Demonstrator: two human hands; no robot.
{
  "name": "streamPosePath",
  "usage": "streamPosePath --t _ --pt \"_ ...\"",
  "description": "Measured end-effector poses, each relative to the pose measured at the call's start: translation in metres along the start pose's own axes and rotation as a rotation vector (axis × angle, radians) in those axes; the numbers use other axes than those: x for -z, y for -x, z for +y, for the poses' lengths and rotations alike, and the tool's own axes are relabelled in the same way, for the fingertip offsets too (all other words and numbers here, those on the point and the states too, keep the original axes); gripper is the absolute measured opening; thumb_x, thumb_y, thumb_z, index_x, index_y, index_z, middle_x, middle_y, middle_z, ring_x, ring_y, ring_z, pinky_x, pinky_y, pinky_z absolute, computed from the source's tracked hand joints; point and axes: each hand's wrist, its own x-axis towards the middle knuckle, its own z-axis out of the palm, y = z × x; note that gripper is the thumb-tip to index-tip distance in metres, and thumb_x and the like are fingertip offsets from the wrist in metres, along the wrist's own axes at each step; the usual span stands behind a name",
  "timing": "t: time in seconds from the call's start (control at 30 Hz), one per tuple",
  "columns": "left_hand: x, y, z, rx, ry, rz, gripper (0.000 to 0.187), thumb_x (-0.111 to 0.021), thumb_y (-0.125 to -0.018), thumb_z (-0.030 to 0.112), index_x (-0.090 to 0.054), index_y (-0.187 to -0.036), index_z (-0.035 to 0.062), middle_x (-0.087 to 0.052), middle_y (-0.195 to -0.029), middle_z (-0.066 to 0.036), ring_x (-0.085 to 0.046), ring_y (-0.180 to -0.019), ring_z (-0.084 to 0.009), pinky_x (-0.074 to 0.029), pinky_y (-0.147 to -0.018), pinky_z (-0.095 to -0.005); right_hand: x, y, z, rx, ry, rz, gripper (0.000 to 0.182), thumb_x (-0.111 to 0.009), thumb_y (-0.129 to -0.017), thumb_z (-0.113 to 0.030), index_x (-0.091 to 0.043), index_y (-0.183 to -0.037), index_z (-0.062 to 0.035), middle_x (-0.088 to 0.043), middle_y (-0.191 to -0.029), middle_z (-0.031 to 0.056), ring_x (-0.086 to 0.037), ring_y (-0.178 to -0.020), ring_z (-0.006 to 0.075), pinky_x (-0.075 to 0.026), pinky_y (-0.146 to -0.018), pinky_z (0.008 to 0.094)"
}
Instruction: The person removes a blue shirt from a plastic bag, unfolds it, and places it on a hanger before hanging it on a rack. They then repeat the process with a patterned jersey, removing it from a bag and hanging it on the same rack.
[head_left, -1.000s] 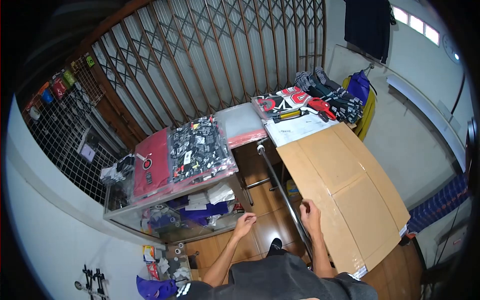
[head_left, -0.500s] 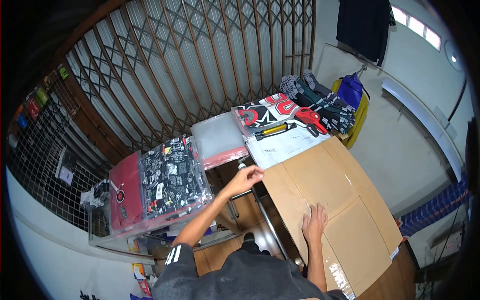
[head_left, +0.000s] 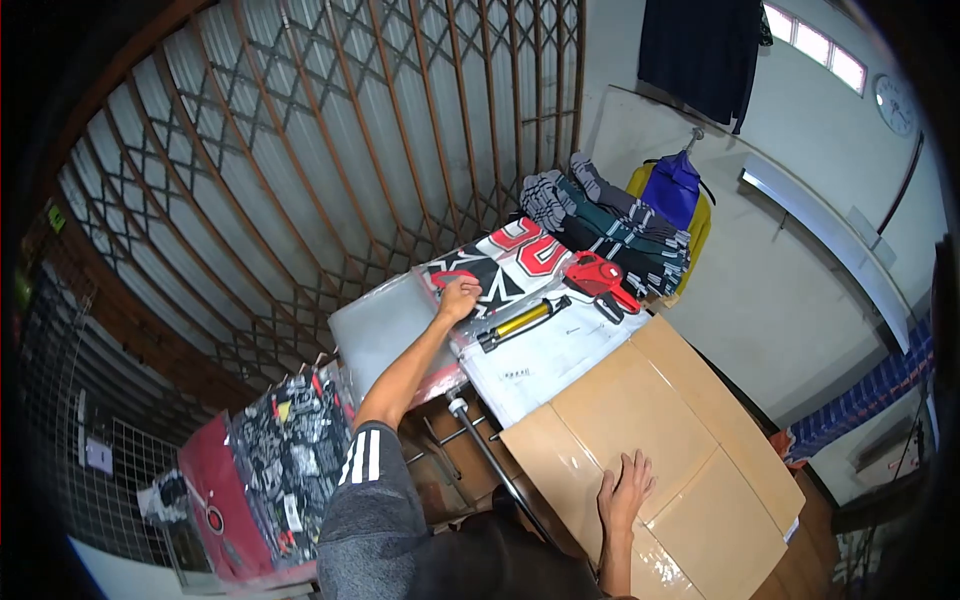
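My left hand [head_left: 460, 299] is over the near-left part of a packed black, white and red garment [head_left: 520, 262], beside a red ring-shaped patch. Its fingers are curled; whether they pinch the plastic is hidden. My right hand [head_left: 625, 490] lies flat on a large brown cardboard sheet [head_left: 690, 400], fingers spread. A yellow and black hand pump [head_left: 523, 320] rests on a white packed sheet [head_left: 550, 360], just right of my left hand. The red and black tool [head_left: 600, 278] lies to the right of the pump.
Folded grey and green garments [head_left: 620, 225] are stacked at the back right. Grey plastic packs [head_left: 385, 330] lie left of the printed garment. Dark patterned [head_left: 290, 460] and maroon [head_left: 225, 495] packs sit at the lower left. A metal bar [head_left: 500, 470] runs beside the cardboard.
My left hand has moved forward from the cardboard's left corner to the printed garment. My right hand stays flat on the cardboard. The view has shifted.
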Motion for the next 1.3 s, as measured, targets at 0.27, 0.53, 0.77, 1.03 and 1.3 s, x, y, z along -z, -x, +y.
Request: streamPosePath --t 0.27,0.53,0.77,1.03,1.3 --pt "0.035 -0.085 -0.015 0.058 -0.603 0.238 0.053 -0.08 -0.088 0.026 -0.066 -0.136 0.0075 -0.06 -0.147 -0.02 -0.055 -0.14 -0.0346 -0.045 -0.115 -0.0509 -0.018 -0.028 -0.026 -0.136 0.088 0.073 0.043 -0.066 -0.097 -0.02 -0.063 -0.138 -0.0069 -0.048 -0.161 0.0189 -0.033 -0.154 0.0453 -0.017 -0.122 0.0701" --pt "0.048 -0.098 -0.016 0.247 -0.836 0.139 0.066 -0.082 -0.088 0.04 -0.06 -0.145 0.0154 -0.058 -0.147 -0.016 -0.046 -0.146 -0.0383 -0.031 -0.116 -0.07 -0.021 -0.035 -0.03 -0.156 0.112 0.122 0.036 -0.068 -0.095 -0.017 -0.065 -0.129 -0.0063 -0.053 -0.155 0.0183 -0.039 -0.15 0.0441 -0.02 -0.12 0.0687" --pt "0.062 -0.106 0.006 0.04 -0.928 0.088 0.047 -0.078 -0.087 0.038 -0.075 -0.126 0.0134 -0.065 -0.133 -0.017 -0.055 -0.133 -0.0364 -0.038 -0.108 -0.0636 -0.023 -0.041 -0.028 -0.148 0.11 0.155 0.034 -0.067 -0.094 -0.016 -0.066 -0.126 -0.0059 -0.055 -0.153 0.0183 -0.041 -0.148 0.0439 -0.022 -0.12 0.0659" --pt "0.061 -0.111 0.121 -0.216 -0.654 0.068 0.05 -0.066 -0.093 0.034 -0.07 -0.13 0.0012 -0.075 -0.103 -0.031 -0.071 -0.105 -0.049 -0.055 -0.096 -0.0542 -0.021 -0.04 -0.023 -0.117 0.091 0.185 0.036 -0.07 -0.093 -0.015 -0.065 -0.127 -0.0067 -0.055 -0.152 0.0188 -0.042 -0.147 0.0443 -0.023 -0.12 0.0657" --pt "0.02 -0.087 0.246 -0.532 -0.435 0.151 0.044 -0.065 -0.096 0.031 -0.07 -0.123 -0.0026 -0.074 -0.103 -0.032 -0.073 -0.104 -0.0477 -0.056 -0.091 -0.0515 -0.003 -0.035 -0.006 -0.046 -0.049 0.11 0.04 -0.074 -0.09 -0.012 -0.065 -0.129 -0.0078 -0.054 -0.153 0.0195 -0.041 -0.148 0.0442 -0.024 -0.122 0.0628"
